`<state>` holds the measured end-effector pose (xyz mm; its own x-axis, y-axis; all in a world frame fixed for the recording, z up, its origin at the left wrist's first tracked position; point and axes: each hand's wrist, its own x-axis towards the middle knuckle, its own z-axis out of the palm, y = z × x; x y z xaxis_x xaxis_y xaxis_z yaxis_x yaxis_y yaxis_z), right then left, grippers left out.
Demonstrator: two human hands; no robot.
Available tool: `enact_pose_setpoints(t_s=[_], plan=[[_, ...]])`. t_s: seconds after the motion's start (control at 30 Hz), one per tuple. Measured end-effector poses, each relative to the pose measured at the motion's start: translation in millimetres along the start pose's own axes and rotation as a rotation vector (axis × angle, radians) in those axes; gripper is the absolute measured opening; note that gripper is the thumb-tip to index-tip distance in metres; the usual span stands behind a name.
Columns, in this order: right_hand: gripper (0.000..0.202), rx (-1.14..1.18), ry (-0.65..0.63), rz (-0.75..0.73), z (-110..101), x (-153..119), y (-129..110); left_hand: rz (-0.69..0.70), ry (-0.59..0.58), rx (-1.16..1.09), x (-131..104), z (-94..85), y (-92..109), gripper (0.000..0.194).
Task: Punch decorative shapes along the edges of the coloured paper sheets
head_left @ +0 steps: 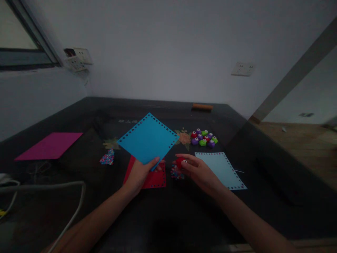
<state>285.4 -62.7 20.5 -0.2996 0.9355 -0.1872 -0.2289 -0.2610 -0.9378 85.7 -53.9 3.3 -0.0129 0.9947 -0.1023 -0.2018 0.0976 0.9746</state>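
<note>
My left hand [143,171] pinches the lower corner of a blue paper sheet [149,140], which is tilted up like a diamond. Dark dots line its upper edges. Between the fingers of my right hand [198,171] is a small red piece [180,162] with a pale round spot. Below it on the table lies a pile of tiny coloured bits [177,173]. Partly covered by my left hand, a red sheet [157,181] with a dotted edge lies flat. A pale blue sheet [219,168], also dotted along its border, lies beyond my right hand.
Several red, purple and green pieces [204,137] with round spots are clustered behind the pale sheet. Another pile of coloured bits [107,157] and a magenta sheet [50,146] are left. A brown roll [202,106] lies at the back; a grey cable [83,196] crosses front left.
</note>
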Motion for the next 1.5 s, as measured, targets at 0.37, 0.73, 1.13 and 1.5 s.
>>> enact_pose_setpoints(t_s=[0.37, 0.73, 1.13, 1.5], plan=[[0.037, 0.125, 0.078, 0.083, -3, -7, 21, -0.057, -0.08, 0.279, -18, 18.0, 0, 0.027], [0.034, 0.221, 0.12, 0.13, 5, -7, 25, -0.084, -0.053, 0.371, -22, 17.5, -2, 0.02], [0.035, 0.202, 0.14, 0.101, 7, -10, 22, -0.01, -0.016, 0.462, -25, 17.9, -3, 0.018], [0.032, 0.162, 0.101, 0.034, 12, -12, 21, 0.033, -0.03, 0.541, -27, 16.9, -8, 0.017]])
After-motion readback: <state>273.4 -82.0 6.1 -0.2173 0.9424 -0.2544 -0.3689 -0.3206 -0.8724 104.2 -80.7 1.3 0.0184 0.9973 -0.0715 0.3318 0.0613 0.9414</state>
